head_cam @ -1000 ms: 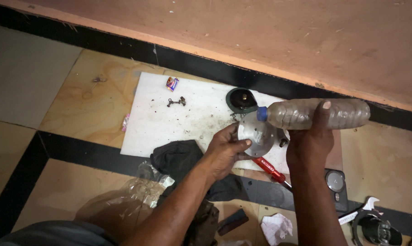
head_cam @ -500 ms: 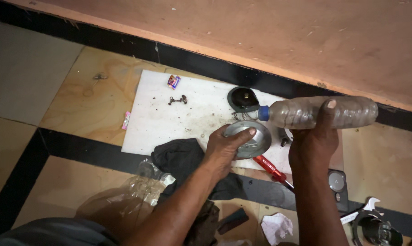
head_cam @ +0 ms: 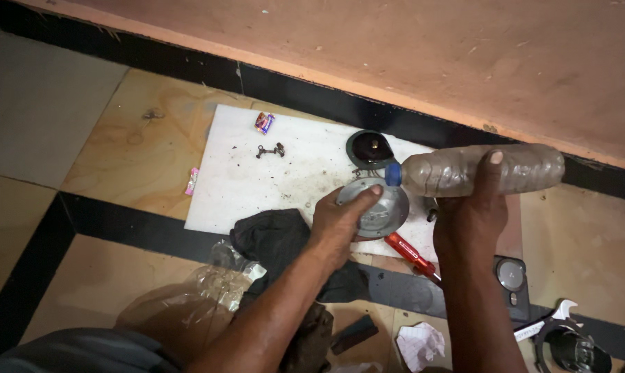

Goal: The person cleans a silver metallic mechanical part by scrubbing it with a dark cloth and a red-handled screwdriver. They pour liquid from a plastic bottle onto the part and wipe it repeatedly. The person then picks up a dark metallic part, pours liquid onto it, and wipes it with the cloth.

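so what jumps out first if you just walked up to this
The clear plastic bottle, held sideways in the right hand with its blue cap over a round metal dish gripped by the left hand. Beneath them a dirty white board lies on the floor, with a red-handled screwdriver at its near edge.

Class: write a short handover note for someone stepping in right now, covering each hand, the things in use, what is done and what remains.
Left hand: holds round metal dish over the white board.
Right hand: holds clear plastic bottle sideways, blue cap on, above the dish.
Nearby: red-handled screwdriver, dark cloth, dark round part.
Done: dish and bottle in hand.
Left: bottle not yet opened.
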